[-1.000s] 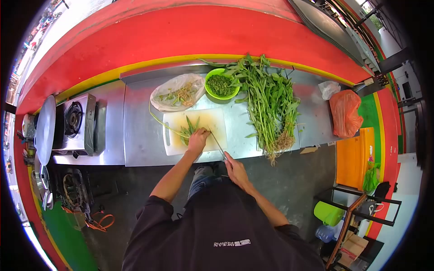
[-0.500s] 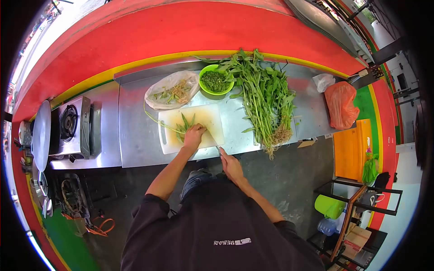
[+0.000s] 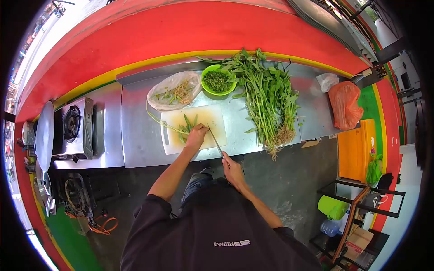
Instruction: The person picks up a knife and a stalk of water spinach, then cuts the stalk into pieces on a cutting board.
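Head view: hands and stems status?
Left hand pins green leafy stems on pale cutting board. Right hand grips steel knife. Round green plastic bowl behind, apart.

One camera sits on the person's head and looks forward and down. It is high above the long shiny metal surface [image 3: 140,131], and its round wide picture bends the edges.

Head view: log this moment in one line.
left hand: pins green leafy stems on white cutting board | right hand: holds thin steel knife over board
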{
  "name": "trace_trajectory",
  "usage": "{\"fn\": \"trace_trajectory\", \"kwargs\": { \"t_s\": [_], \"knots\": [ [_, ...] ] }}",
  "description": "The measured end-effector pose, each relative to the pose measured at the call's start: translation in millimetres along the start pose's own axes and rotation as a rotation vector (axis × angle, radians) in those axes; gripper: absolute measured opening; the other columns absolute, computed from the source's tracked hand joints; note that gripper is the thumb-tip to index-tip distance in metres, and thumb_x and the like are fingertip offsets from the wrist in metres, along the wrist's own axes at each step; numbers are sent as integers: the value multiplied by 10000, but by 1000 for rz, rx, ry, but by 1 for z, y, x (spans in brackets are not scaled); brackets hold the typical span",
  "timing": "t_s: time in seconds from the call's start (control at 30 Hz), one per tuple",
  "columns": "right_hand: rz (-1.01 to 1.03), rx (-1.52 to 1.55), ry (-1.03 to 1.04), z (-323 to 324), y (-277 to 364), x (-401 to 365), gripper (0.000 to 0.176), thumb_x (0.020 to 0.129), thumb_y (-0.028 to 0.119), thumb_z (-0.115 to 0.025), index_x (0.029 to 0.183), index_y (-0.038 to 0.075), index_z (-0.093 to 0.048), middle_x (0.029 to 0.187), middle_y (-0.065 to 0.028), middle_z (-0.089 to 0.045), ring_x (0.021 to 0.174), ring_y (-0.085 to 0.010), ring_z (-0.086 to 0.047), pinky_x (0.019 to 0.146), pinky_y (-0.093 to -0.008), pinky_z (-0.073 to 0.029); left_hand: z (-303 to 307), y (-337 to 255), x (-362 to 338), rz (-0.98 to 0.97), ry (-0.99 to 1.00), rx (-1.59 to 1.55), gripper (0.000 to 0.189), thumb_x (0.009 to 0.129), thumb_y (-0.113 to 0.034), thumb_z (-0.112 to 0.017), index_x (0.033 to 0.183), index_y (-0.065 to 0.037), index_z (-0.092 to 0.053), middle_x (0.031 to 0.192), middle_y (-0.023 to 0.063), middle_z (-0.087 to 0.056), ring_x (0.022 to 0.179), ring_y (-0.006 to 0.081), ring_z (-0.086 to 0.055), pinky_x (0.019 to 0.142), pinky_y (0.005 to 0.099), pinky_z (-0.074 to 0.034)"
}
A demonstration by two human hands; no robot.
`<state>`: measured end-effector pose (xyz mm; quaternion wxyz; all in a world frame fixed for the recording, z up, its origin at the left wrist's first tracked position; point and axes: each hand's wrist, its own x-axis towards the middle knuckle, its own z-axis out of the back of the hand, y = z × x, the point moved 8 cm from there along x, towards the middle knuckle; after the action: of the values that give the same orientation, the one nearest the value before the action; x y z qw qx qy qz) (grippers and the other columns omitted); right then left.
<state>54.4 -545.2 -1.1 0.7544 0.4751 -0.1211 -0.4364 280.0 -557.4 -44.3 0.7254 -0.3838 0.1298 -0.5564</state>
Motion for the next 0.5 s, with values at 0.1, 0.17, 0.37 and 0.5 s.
{"fn": "trace_trajectory", "kwargs": {
  "t_s": [0.1, 0.17, 0.37, 0.5],
  "knots": [
    [-13, 11, -7, -1, -3, 0, 381, 1013, 192, -535, 1379, 92, -569, 1028, -306, -668, 963, -461, -659, 816, -464, -528, 1, -1, 1, -33, -19, 1, 103, 850, -22, -678, 937, -21, -734, 882, 133, -659, 809, 343, -664, 728, 434, -544],
    [47, -16, -22, 1, 2, 1, 377, 1012, 194, -536, 1376, 101, -575, 999, -303, -670, 933, -462, -659, 788, -474, -526, 0, -2, 0, -39, -22, 13, 101, 850, -24, -679, 934, -23, -734, 879, 130, -657, 802, 343, -664, 718, 433, -544],
    [167, -95, -61, -1, -7, 6, 390, 1009, 197, -542, 1391, 126, -567, 829, -266, -649, 774, -454, -638, 673, -509, -492, -2, 0, -3, -33, -10, 174, 119, 869, -111, -651, 943, -111, -744, 922, 48, -654, 939, 249, -652, 802, 408, -489],
    [126, -176, -1, 2, -6, 18, 392, 1009, 182, -544, 1391, 98, -559, 899, -273, -670, 831, -448, -661, 717, -454, -520, -1, -2, -3, -45, 7, 194, 140, 863, -110, -643, 964, -116, -740, 925, 45, -650, 942, 246, -650, 804, 414, -489]
  ]
}}
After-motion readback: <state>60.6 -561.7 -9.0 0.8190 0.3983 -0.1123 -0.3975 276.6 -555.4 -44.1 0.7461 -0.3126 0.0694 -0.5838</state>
